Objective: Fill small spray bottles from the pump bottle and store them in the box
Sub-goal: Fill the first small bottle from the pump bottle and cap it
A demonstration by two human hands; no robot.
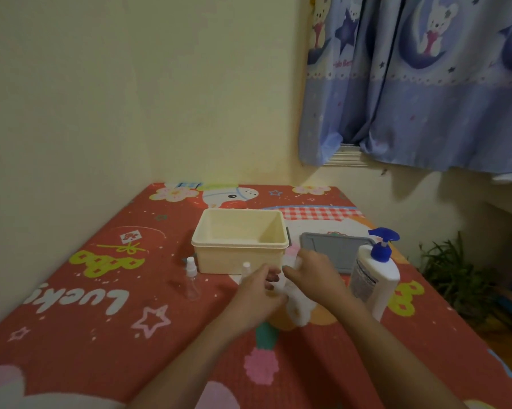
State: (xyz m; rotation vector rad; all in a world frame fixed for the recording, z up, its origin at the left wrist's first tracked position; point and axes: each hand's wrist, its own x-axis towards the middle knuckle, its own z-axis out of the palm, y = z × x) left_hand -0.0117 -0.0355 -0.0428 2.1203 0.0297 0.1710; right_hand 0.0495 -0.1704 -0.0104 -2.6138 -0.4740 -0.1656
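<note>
Clear spray bottle [192,278] upright beside cream box [240,255], both hands' fingers [271,274] apparently gripping something blurred

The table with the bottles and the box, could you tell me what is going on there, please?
A person is working with both hands at a table covered in a red cartoon cloth. The left hand and right hand meet over a small spray bottle in front of the cream box; the exact grip is blurred. The box looks empty. Another small clear spray bottle stands to its left, the white pump bottle to the right, and a grey lid lies behind.
</note>
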